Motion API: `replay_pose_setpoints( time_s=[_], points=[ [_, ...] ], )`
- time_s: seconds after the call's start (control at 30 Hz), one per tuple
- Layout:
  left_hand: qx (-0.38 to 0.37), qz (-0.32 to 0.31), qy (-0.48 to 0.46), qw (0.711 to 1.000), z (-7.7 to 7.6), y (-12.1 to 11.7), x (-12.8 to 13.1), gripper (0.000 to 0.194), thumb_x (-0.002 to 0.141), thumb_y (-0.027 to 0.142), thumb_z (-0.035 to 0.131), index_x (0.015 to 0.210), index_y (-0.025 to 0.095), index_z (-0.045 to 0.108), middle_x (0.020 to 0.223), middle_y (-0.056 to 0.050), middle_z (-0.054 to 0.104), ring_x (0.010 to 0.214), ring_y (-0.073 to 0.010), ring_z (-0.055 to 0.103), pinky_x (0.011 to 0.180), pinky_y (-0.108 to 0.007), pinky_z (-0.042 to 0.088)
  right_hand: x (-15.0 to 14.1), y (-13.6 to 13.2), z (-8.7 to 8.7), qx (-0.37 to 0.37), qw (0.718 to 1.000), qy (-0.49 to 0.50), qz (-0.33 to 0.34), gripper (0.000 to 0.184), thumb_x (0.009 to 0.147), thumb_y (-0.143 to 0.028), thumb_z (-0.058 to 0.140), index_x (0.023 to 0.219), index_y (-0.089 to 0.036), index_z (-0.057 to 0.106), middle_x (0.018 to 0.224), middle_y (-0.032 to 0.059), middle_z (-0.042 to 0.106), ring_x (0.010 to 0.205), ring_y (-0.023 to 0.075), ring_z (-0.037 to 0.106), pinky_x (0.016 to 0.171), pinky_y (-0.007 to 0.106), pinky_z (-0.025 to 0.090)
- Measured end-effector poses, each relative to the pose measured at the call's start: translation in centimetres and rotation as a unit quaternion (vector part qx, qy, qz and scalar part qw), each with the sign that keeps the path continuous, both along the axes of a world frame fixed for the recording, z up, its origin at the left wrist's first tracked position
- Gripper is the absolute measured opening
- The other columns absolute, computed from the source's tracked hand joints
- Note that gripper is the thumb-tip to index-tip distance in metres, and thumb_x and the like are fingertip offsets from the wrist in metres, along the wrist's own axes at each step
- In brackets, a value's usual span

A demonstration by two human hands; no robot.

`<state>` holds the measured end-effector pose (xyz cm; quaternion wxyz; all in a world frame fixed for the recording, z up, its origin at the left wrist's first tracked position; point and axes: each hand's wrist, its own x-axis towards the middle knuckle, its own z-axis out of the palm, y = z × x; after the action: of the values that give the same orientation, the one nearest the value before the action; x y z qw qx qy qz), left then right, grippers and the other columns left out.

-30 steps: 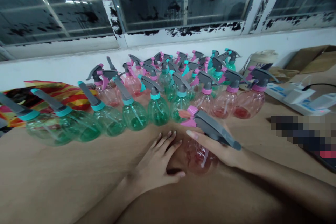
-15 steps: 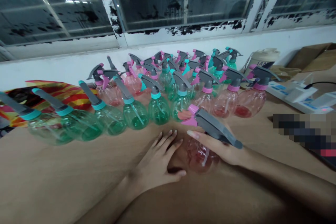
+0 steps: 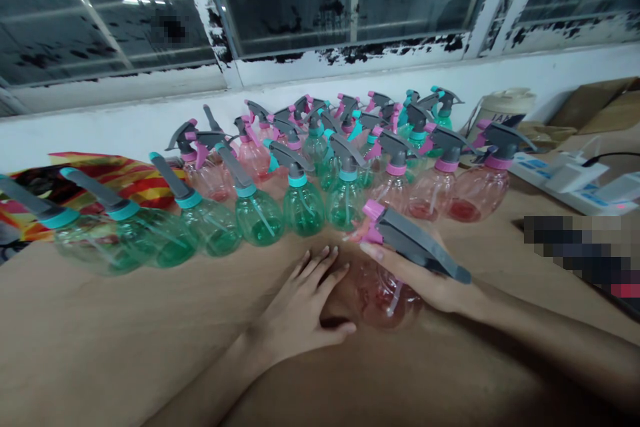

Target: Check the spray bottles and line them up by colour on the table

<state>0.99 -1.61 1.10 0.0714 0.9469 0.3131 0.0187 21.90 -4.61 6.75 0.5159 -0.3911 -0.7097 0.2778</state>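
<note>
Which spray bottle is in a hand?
The pink spray bottle nearest the camera, held around its upper part by the right hand. The other bottles stand behind it, no hand on them.

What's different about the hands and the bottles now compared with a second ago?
The right hand has drawn the pink trigger of the spray bottle inward, toward its neck. Nothing was taken hold of or let go: that hand still grips the bottle, the left hand stays spread on the table, and the other bottles stand as they were.
</note>
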Motion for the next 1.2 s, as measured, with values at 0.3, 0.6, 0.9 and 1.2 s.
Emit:
replay_pose_setpoints(
  time_s=[0.3,0.6,0.9,1.2],
  points=[
    [-0.003,-0.001,0.000,1.000,0.0,-0.1,-0.1,0.081,0.080,0.058,0.060,0.143,0.014,0.036,0.151,-0.014,0.031,0.138,-0.0322,0.027,0.113,-0.051,0.016,0.1,-0.2,-0.2,-0.016,1.000,-0.009,-0.022,0.016,0.087,-0.033,0.057,0.074,-0.023,0.057,0.068,-0.0026,0.058,0.063,0.0136,0.059,0.064,0.029,0.049],
    [0.011,-0.015,-0.017,1.000,-0.2,-0.1,-0.3,0.078,0.083,0.061,0.056,0.142,0.014,0.037,0.150,-0.015,0.033,0.140,-0.0311,0.023,0.113,-0.051,0.016,0.3,-0.2,-0.7,-0.021,1.000,0.007,-0.022,0.006,0.085,-0.028,0.060,0.091,-0.025,0.059,0.083,-0.0008,0.063,0.078,0.0157,0.061,0.073,0.029,0.049],
    [0.038,-0.023,-0.002,0.999,-0.5,-0.1,-0.3,0.077,0.085,0.061,0.055,0.142,0.011,0.037,0.152,-0.015,0.029,0.142,-0.0284,0.018,0.114,-0.050,0.016,0.2,-0.5,-1.2,-0.016,0.998,-0.008,-0.062,0.027,0.088,-0.031,0.057,0.066,-0.022,0.043,0.063,-0.0054,0.040,0.056,0.0103,0.041,0.055,0.026,0.037],
    [0.030,-0.019,0.007,0.999,-0.1,-0.1,-0.1,0.076,0.085,0.059,0.056,0.140,0.011,0.040,0.151,-0.015,0.030,0.141,-0.0295,0.019,0.114,-0.050,0.016,0.2,-0.4,-1.4,-0.012,0.997,-0.002,-0.074,0.024,0.087,-0.032,0.059,0.069,-0.024,0.046,0.062,-0.0054,0.043,0.054,0.0113,0.043,0.051,0.026,0.038]
  ],
)
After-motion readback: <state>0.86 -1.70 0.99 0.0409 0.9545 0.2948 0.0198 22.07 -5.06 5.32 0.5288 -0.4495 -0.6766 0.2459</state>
